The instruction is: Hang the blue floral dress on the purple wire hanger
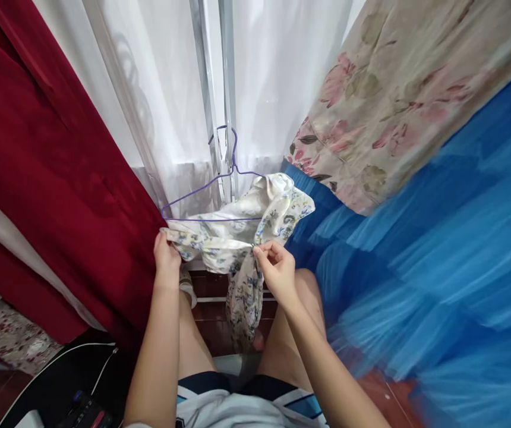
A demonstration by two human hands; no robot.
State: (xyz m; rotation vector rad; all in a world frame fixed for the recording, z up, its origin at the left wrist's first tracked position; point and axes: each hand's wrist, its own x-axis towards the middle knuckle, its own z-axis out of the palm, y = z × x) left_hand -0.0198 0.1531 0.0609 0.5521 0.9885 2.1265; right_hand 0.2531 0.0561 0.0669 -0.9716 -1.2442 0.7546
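A white garment (pixel 229 255) with a blue and yellow flower print hangs partly on a purple wire hanger (pixel 197 190). Its right shoulder sits over the hanger's right end, while the hanger's left arm is bare. My left hand (pixel 166 252) is closed on the garment's edge at the left, just below the hanger's left corner. With thumb and finger my right hand (pixel 275 264) pinches the garment's edge near its middle. Below that hand a length of the cloth dangles between my knees. The hanger's hook is looped at a metal rail (pixel 226 71).
Red curtain cloth (pixel 59 148) hangs on the left, beside sheer white curtains (pixel 157 77). To the right are a beige flowered cloth (pixel 371 107) and blue tulle (pixel 393 267). A black surface (pixel 59 368) with a white cable lies at lower left.
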